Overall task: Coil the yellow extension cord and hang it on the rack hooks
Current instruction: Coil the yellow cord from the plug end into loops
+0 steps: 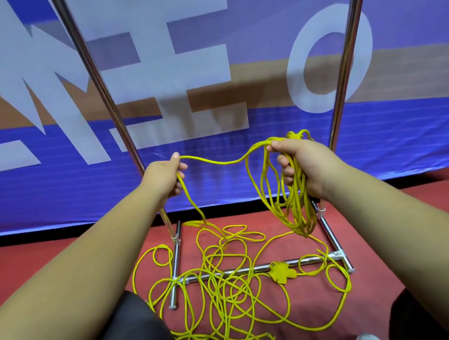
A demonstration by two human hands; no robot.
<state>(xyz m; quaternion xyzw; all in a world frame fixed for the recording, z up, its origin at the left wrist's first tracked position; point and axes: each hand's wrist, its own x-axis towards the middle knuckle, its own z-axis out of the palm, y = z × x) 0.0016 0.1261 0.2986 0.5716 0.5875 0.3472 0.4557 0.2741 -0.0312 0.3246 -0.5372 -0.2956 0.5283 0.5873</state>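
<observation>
Gripping hanging loops, the right hand (pixel 304 166) and left hand (pixel 167 176) stretch the mostly tangled yellow cord (pixel 223 285).

Legible markings: banner lettering only, partly cropped.
Large white characters are printed on the blue banner (pixel 244 157). One round "O" (pixel 298 80) is read at the right. The middle form (pixel 180 67), built of stacked horizontal bars on a vertical stroke, and the jagged M-like form (pixel 12 80) at the left are cut off by the top edge of the view. Neither can be read with certainty.
</observation>
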